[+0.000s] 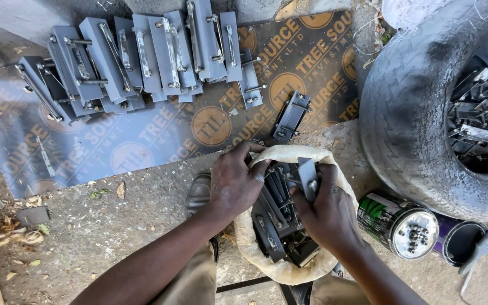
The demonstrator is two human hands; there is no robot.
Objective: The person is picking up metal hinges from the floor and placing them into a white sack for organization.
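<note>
1. Nearest to us, our left hand [234,182] pinches the rolled rim of a pale, coarse woven sack [289,270] and holds its mouth open; the sack sits on the ground between our knees.
2. Our right hand [324,210] is closed around one grey painted metal latch plate [307,176], lifted to the sack's mouth. Below it the sack still holds a good many plates [275,226] of the same kind, stacked on edge, dark and dusty.
3. Just right of the sack, a shiny round tin [400,223] lies on its side with small dark bolts showing in its mouth; beside it is a dark tin [463,242] with a white brush [480,249] at its rim.
4. Beyond the hands, one latch plate [291,116] lies alone on a brown printed plywood board [159,135] flat on the rough concrete ground.
5. Farthest along the board, a long overlapping row of grey plates [142,56] with steel bars is already laid out, so we judge the work partly done, with the sack's load left.
6. To the right, a worn black rubber tyre [419,107] holds more metal pieces [478,116] in its hollow.
</note>
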